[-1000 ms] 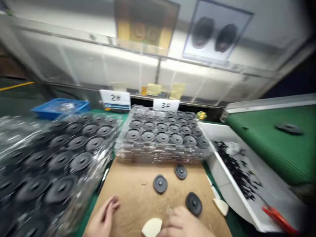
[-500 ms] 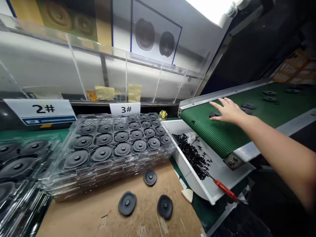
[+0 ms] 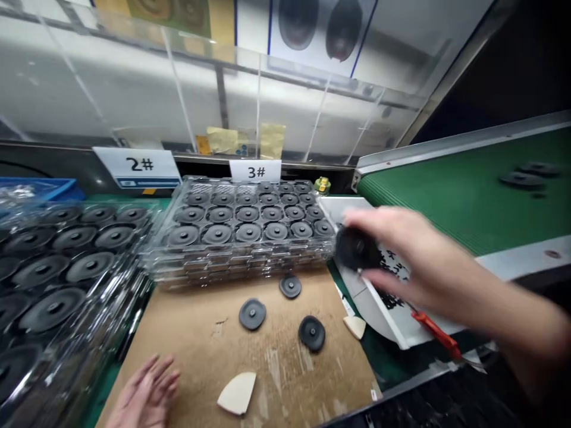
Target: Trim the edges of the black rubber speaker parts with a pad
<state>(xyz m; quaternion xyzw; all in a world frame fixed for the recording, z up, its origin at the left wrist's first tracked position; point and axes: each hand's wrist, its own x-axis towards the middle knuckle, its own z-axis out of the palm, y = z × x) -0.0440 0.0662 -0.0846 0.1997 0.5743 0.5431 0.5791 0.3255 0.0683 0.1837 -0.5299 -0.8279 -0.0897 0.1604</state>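
Note:
Blurred by motion, my right hand (image 3: 401,255) pinches a black disc (image 3: 357,248) above the white bin (image 3: 397,330). At the lower left, my left hand (image 3: 149,392) rests over the cardboard (image 3: 191,333), its fingers apart and holding nothing. Three black discs lie on the cardboard: one at the left (image 3: 252,314), one farther back (image 3: 290,286) and one at the right (image 3: 311,333). A cream wedge (image 3: 238,393) is near the front edge, and a second wedge (image 3: 355,326) is at the right. Behind the cardboard stands a stack of clear trays (image 3: 236,255) with black discs in its pockets.
More disc-filled trays (image 3: 66,261) stand at the left, near a blue bin (image 3: 66,189). A green conveyor (image 3: 450,184) at the right carries discs (image 3: 521,179). Small black parts and a red-handled tool (image 3: 436,334) are at the white bin.
My right hand has come from the conveyor toward the trays and now grips a disc. My left hand and the cream wedge at the front have come into view as the camera turned left.

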